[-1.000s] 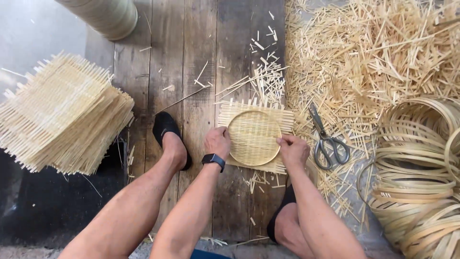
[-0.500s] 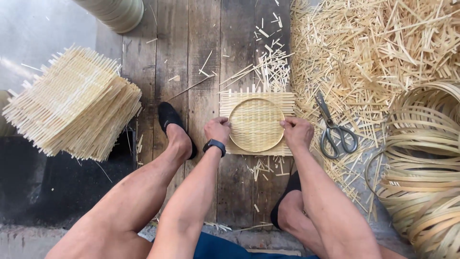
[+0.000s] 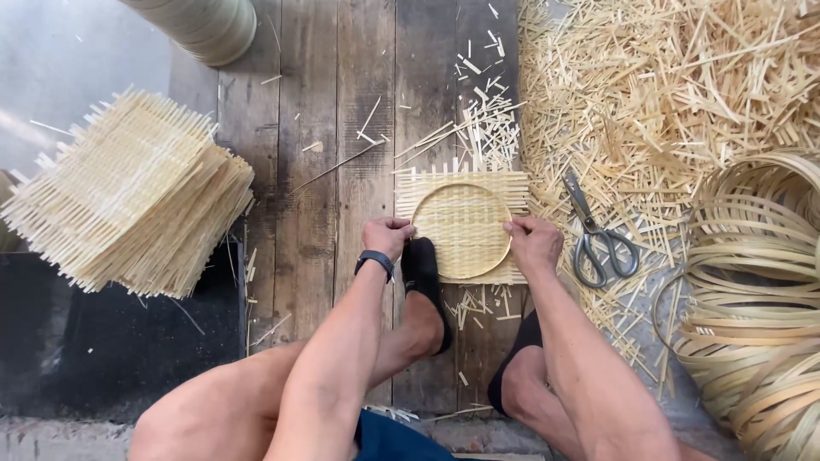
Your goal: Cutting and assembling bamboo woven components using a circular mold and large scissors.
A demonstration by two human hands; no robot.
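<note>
A square woven bamboo mat (image 3: pixel 465 218) lies on the wooden plank floor with a round bamboo hoop (image 3: pixel 461 230) pressed on top of it. My left hand (image 3: pixel 389 236) grips the hoop's left edge, a dark watch on the wrist. My right hand (image 3: pixel 534 241) grips the hoop's right edge. My left foot in a black sock (image 3: pixel 425 286) rests just below the mat's left corner; my right foot (image 3: pixel 512 358) is tucked under my right leg.
Grey scissors (image 3: pixel 598 239) lie right of the mat on bamboo scraps. A stack of woven mats (image 3: pixel 128 196) sits at left. Coiled bamboo hoops (image 3: pixel 760 282) pile at right. A large heap of cut strips (image 3: pixel 683 85) covers the upper right. A stack of ribbed rings (image 3: pixel 209 26) shows at the top.
My left foot has slid right, from beside the mat to just under its left edge. Both hands stay on the hoop's two sides.
</note>
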